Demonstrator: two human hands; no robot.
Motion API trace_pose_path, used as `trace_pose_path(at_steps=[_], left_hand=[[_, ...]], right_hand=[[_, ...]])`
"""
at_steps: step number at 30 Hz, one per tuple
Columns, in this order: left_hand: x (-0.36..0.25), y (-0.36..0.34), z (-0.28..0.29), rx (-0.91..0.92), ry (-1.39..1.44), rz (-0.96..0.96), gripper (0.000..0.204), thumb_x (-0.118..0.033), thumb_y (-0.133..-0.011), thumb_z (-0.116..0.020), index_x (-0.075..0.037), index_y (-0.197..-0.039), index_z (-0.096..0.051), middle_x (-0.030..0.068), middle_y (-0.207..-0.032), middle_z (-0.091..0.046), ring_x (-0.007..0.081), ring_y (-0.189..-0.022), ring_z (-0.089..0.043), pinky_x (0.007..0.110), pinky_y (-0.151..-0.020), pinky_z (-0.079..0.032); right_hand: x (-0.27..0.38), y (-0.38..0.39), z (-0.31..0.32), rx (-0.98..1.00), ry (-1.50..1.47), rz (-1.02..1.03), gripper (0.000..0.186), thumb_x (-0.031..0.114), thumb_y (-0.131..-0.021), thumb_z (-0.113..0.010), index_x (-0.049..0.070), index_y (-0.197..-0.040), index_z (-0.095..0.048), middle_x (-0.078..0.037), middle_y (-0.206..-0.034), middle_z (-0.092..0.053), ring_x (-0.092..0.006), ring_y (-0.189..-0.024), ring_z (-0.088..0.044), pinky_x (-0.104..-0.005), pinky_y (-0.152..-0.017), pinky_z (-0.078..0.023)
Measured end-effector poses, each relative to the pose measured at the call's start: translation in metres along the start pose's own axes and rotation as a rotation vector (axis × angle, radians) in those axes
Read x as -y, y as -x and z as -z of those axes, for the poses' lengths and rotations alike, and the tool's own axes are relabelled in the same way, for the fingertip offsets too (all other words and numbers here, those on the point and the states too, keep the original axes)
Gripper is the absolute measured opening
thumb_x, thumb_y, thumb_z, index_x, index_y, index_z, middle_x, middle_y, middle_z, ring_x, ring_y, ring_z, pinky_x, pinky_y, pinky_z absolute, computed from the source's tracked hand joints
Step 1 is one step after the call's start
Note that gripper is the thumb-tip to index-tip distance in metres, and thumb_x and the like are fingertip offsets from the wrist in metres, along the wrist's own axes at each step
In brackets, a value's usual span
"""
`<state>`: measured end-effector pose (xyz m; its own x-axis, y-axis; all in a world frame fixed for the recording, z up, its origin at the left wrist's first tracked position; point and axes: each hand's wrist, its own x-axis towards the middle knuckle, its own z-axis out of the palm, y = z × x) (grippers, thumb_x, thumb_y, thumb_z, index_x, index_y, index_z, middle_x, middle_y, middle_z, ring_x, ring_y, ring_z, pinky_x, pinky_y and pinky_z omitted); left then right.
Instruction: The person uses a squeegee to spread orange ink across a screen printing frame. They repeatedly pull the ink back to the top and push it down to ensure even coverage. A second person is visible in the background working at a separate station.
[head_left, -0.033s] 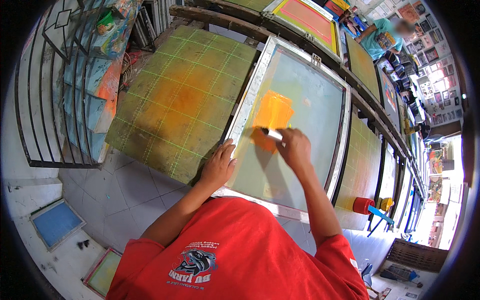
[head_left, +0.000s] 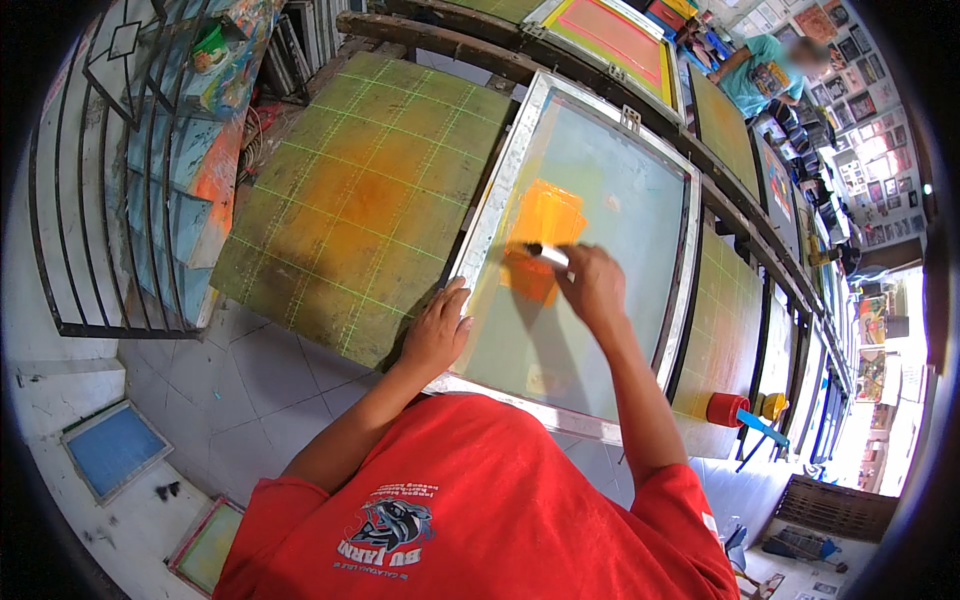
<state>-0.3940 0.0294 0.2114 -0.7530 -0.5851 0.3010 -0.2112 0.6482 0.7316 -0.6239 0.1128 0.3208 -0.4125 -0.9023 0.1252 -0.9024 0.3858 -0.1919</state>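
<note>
A white-framed printing screen (head_left: 690, 235) lies in front of me, its pale mesh (head_left: 625, 280) smeared left of centre with bright orange ink (head_left: 548, 208). My right hand (head_left: 594, 288) is closed round a short white squeegee (head_left: 550, 256) with a dark end. The squeegee is over the lower part of the ink, casting a long shadow on the mesh; its underside is hidden. At the near left of the screen, my left hand (head_left: 438, 325) has its fingers bent over the frame rail.
A green gridded board (head_left: 370, 190) stained orange adjoins the screen on the left. To the right are another gridded board (head_left: 715, 330) and a red container (head_left: 726, 410). Beyond lies a screen with a pink area (head_left: 615, 40). A person in a teal shirt (head_left: 755, 75) stands far right.
My right hand and the squeegee have shifted slightly away from me over the ink. My left hand stays on the frame.
</note>
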Motion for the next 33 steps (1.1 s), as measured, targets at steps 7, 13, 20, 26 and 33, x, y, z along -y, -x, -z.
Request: trace_pose_path(at_steps=[7, 13, 20, 26, 33], left_hand=[[-0.002, -0.006, 0.0, 0.003, -0.049, -0.034, 0.042, -0.01, -0.085, -0.059, 0.001, -0.123, -0.045, 0.0209, -0.134, -0.047, 0.0391, -0.12, -0.048, 0.043, -0.1, -0.041], [0.002, -0.003, -0.003, 0.006, -0.039, -0.001, 0.042, -0.011, -0.084, -0.061, 0.0, -0.122, -0.046, 0.0183, -0.136, -0.046, 0.0352, -0.123, -0.047, 0.042, -0.102, -0.04], [0.002, 0.0, -0.003, 0.0, -0.043, 0.006, 0.042, -0.011, -0.084, -0.061, -0.001, -0.121, -0.046, 0.0177, -0.137, -0.046, 0.0351, -0.123, -0.047, 0.042, -0.101, -0.041], [0.0, -0.002, -0.001, 0.015, -0.051, -0.001, 0.042, -0.01, -0.085, -0.061, 0.0, -0.122, -0.045, 0.0185, -0.137, -0.045, 0.0356, -0.123, -0.046, 0.043, -0.101, -0.04], [0.0, -0.005, 0.001, 0.017, -0.042, -0.012, 0.041, -0.009, -0.086, -0.059, 0.001, -0.123, -0.044, 0.0198, -0.137, -0.044, 0.0371, -0.123, -0.046, 0.042, -0.102, -0.04]], right_hand=[[-0.049, -0.092, -0.012, -0.149, 0.089, -0.052, 0.026, 0.015, -0.076, -0.064, 0.011, -0.102, -0.067, -0.009, -0.09, -0.067, -0.0305, -0.087, -0.063, -0.0416, -0.073, -0.051], [-0.036, -0.087, -0.016, -0.08, 0.081, -0.076, 0.022, 0.011, -0.074, -0.06, 0.012, -0.095, -0.067, -0.009, -0.089, -0.067, -0.0295, -0.087, -0.063, -0.0428, -0.072, -0.051], [0.006, 0.004, -0.021, 0.042, 0.074, 0.016, 0.019, 0.008, -0.07, -0.063, 0.012, -0.088, -0.066, -0.007, -0.085, -0.065, -0.027, -0.083, -0.063, -0.0396, -0.069, -0.051], [0.015, 0.031, -0.025, -0.232, 0.037, 0.081, 0.031, 0.006, -0.067, -0.069, 0.011, -0.098, -0.067, -0.005, -0.095, -0.067, -0.0244, -0.086, -0.061, -0.0366, -0.075, -0.049], [0.007, 0.011, -0.007, -0.281, -0.05, -0.001, 0.028, 0.006, -0.07, -0.068, 0.012, -0.097, -0.068, -0.006, -0.088, -0.066, -0.0264, -0.082, -0.061, -0.0382, -0.07, -0.048]])
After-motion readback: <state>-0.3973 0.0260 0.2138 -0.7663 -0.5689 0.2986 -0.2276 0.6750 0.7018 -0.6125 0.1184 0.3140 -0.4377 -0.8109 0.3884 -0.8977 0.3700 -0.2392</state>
